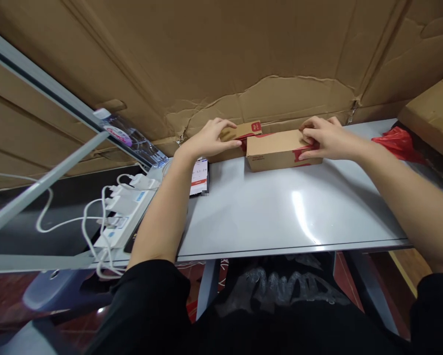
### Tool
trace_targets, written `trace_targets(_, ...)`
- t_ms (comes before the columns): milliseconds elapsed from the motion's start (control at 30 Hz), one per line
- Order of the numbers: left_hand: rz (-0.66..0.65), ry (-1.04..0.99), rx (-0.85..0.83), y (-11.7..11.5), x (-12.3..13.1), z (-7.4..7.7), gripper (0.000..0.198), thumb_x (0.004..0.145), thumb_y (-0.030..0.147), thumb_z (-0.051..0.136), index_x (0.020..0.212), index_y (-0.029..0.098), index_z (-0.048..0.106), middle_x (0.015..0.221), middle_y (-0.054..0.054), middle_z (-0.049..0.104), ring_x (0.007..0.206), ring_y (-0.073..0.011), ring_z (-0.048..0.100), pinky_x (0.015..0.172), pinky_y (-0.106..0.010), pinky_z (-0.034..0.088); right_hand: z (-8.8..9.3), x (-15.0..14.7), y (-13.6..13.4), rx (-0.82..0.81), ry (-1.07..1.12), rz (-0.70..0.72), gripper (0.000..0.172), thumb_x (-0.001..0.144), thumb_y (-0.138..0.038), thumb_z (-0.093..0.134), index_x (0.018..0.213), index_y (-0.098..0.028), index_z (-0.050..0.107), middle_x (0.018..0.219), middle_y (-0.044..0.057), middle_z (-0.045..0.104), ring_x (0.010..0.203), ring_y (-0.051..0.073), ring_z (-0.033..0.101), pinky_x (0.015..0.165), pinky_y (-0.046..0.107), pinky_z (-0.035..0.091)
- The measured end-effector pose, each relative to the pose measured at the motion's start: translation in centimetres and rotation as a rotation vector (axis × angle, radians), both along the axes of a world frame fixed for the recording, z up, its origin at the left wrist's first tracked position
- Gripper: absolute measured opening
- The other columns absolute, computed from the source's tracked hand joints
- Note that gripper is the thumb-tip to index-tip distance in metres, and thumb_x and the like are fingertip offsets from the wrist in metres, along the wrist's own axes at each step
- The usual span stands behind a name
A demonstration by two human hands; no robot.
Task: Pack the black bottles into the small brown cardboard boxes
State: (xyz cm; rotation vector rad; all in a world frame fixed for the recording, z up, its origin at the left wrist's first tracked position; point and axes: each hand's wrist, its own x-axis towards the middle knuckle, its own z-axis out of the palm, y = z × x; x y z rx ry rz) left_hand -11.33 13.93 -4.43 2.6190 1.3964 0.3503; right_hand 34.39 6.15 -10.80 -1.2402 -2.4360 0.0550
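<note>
Two small brown cardboard boxes with red markings stand end to end along the back of the grey table. My right hand [322,139] grips the right end of the nearer cardboard box [271,150], thumb on its front face and fingers bent over the top. Over the left part of the other cardboard box [248,129] lies my left hand [214,140], its thumb along the front edge and its fingers at the far side. Part of that box is hidden behind the hand. At their inner ends the boxes meet or overlap; I cannot tell which.
A phone [199,177] lies by my left forearm. Further left are a white power strip [127,212] with cables, a plastic bottle [127,135] and a metal frame [47,79]. Cardboard [243,44] walls the back. At right sit a red bag [400,144] and a large carton [435,113].
</note>
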Motion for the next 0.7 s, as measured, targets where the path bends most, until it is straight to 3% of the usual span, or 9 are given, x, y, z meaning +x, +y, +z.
trace_targets(167, 0.149, 0.169, -0.059, 2.5, -2.2, -1.4, 0.098, 0.091, 0.069, 0.091, 0.178, 0.03, 0.067, 0.189, -0.022, 0.065, 0.182, -0.0546, 0.056, 0.152, -0.071, 0.05, 1.0, 4.7, 0.7, -0.115, -0.015, -0.07, 0.067, 0.118, -0.079, 0.086, 0.096, -0.028, 0.049, 0.16, 0.02, 0.071, 0.137, 0.047, 0.071, 0.139, 0.087, 0.04)
trace_targets(300, 0.176, 0.171, -0.057, 2.9, -2.6, -1.7, 0.1, 0.09, 0.062, 0.091, 0.179, 0.027, 0.063, 0.187, -0.023, 0.066, 0.18, -0.0524, 0.059, 0.151, -0.067, 0.051, 1.2, 6.7, 1.2, -0.183, 0.018, -0.185, 0.063, 0.111, -0.069, 0.098, 0.097, -0.029, 0.051, 0.171, 0.017, 0.07, 0.123, 0.04, 0.072, 0.124, 0.072, 0.056)
trace_targets(467, 0.136, 0.167, -0.03, 2.9, -2.8, -1.6, 0.092, 0.09, 0.058, 0.094, 0.174, 0.028, 0.068, 0.178, -0.02, 0.074, 0.17, -0.049, 0.066, 0.145, -0.061, 0.055, -0.1, 6.1, 1.8, -0.083, 0.099, -0.279, 0.055, 0.104, -0.033, 0.106, 0.104, -0.032, 0.051, 0.162, 0.022, 0.074, 0.129, 0.04, 0.071, 0.121, 0.056, 0.057)
trace_targets(567, 0.103, 0.159, -0.03, 3.0, -2.7, -1.6, 0.093, 0.09, 0.057, 0.095, 0.174, 0.029, 0.069, 0.177, -0.018, 0.076, 0.167, -0.048, 0.068, 0.145, -0.06, 0.055, -1.6, 5.4, 2.5, 0.004, 0.178, -0.286, 0.049, 0.106, -0.035, 0.101, 0.114, -0.032, 0.053, 0.159, 0.027, 0.075, 0.145, 0.044, 0.07, 0.127, 0.056, 0.057)
trace_targets(700, 0.092, 0.142, -0.036, 3.1, -2.7, -1.7, 0.093, 0.089, 0.058, 0.096, 0.174, 0.03, 0.069, 0.177, -0.017, 0.075, 0.168, -0.0476, 0.066, 0.146, -0.059, 0.054, -2.8, 4.4, 2.8, 0.057, 0.195, -0.312, 0.036, 0.111, -0.047, 0.087, 0.132, -0.032, 0.062, 0.161, 0.027, 0.074, 0.157, 0.051, 0.066, 0.137, 0.065, 0.054)
